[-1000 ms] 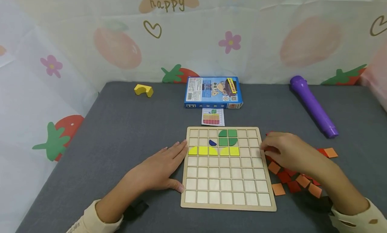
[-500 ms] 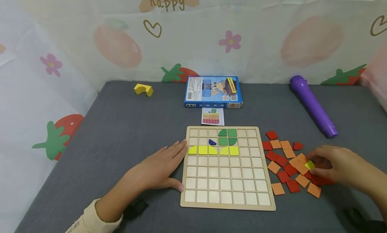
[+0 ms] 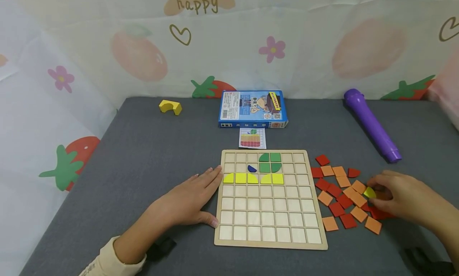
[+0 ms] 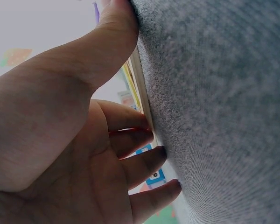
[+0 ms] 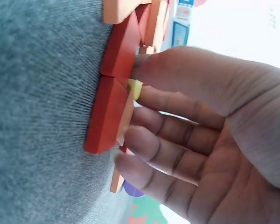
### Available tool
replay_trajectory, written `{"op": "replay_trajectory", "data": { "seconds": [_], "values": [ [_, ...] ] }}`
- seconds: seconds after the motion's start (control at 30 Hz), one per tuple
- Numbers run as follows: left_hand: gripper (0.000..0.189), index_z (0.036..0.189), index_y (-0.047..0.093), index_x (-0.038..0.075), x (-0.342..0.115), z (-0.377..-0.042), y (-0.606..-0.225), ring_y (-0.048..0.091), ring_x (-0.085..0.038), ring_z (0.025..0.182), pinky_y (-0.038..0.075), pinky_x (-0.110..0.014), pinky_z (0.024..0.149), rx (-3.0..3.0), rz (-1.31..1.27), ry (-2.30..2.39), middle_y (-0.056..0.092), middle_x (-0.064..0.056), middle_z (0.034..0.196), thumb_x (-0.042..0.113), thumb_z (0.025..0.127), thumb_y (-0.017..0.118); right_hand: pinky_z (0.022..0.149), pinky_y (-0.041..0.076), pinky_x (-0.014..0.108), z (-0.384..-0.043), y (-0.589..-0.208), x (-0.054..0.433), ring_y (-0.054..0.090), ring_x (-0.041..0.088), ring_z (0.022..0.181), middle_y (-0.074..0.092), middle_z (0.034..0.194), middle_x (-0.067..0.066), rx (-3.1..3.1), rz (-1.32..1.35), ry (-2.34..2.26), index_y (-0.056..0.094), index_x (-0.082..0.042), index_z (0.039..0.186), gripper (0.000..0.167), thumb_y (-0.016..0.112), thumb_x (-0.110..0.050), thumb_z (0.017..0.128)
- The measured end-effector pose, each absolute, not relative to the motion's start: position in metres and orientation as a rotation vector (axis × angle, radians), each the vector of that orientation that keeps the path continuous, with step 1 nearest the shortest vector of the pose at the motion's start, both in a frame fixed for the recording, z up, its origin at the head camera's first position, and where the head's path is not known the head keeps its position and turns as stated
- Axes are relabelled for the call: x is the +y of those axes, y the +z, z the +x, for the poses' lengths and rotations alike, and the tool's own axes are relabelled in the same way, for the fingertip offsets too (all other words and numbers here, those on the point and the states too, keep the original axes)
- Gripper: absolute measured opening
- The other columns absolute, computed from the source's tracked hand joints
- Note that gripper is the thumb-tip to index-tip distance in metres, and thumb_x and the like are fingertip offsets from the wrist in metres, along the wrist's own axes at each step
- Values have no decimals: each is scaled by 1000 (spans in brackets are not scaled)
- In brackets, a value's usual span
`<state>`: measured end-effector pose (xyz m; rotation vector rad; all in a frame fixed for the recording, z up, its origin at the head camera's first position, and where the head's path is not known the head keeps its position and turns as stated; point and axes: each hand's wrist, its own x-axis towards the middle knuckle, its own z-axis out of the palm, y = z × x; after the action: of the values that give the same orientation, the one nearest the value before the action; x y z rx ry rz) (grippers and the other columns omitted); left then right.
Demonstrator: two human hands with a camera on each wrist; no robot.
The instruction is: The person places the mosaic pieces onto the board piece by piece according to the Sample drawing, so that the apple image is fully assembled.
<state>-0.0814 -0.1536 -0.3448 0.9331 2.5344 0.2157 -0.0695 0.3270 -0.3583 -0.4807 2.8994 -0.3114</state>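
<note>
A wooden grid board point(image 3: 270, 246) lies flat on the table, with green tiles point(image 3: 275, 157), one dark blue tile point(image 3: 252, 169) and several yellow tiles point(image 3: 240, 178) in its cells. My left hand point(image 3: 188, 198) rests along the board's left edge, fingers extended and thumb at the lower edge; the left wrist view shows its palm side. At the right side of a loose pile, my right hand point(image 3: 405, 194) pinches a small yellow tile point(image 3: 369, 192) between thumb and index finger. In the right wrist view, red tiles point(image 5: 104, 114) lie just beneath those fingertips.
Scattered orange tiles point(image 3: 359, 214) and red tiles point(image 3: 336, 209) lie right of the board. Behind it are a printed pattern card point(image 3: 252, 138) and a blue box point(image 3: 253, 108). A purple microphone-shaped object point(image 3: 373, 126) lies back right, a yellow arch block point(image 3: 170, 106) back left.
My right hand has moved from the board's right edge to the pile's right side, where it now pinches the yellow tile, which has shifted slightly right. My left hand stays put.
</note>
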Motion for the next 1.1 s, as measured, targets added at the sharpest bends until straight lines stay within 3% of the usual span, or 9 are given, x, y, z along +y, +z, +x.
{"op": "replay_trajectory", "data": {
  "seconds": [0.23,0.47,0.83,0.97,1.1],
  "values": [
    [113,160,16,1,-153,-81,-345,15,-31,151,23,-54,116,2542,928,205,9,-13,167,59,82,73,59,48,31,-71,-361,331,51,10,70,57,82,-7,2884,-512,-369,72,-5,96,25,86,-6,76],
    [112,160,16,1,-153,-81,-346,15,-31,151,23,-54,116,2544,929,206,9,-12,167,58,82,73,59,46,32,-74,-362,331,49,11,69,56,80,-6,2855,-492,-387,69,-5,95,24,83,-6,75],
    [112,159,16,0,-154,-81,-347,15,-31,151,23,-54,116,2546,939,208,9,-13,167,59,83,73,58,49,30,-73,-360,330,54,7,69,62,82,-5,2943,-476,-512,67,0,105,30,80,-6,79],
    [112,159,16,0,-154,-81,-347,15,-31,151,23,-54,116,2545,939,208,9,-13,167,59,83,73,57,51,25,-70,-361,326,61,2,72,70,87,0,2988,-441,-806,71,-4,106,20,75,-3,87],
    [112,159,16,0,-154,-81,-347,15,-31,151,23,-54,116,2547,943,204,9,-13,167,59,82,72,59,53,23,-70,-362,323,67,6,73,74,87,4,2892,-301,-1105,72,-3,106,11,68,-7,96]
  ]
}}
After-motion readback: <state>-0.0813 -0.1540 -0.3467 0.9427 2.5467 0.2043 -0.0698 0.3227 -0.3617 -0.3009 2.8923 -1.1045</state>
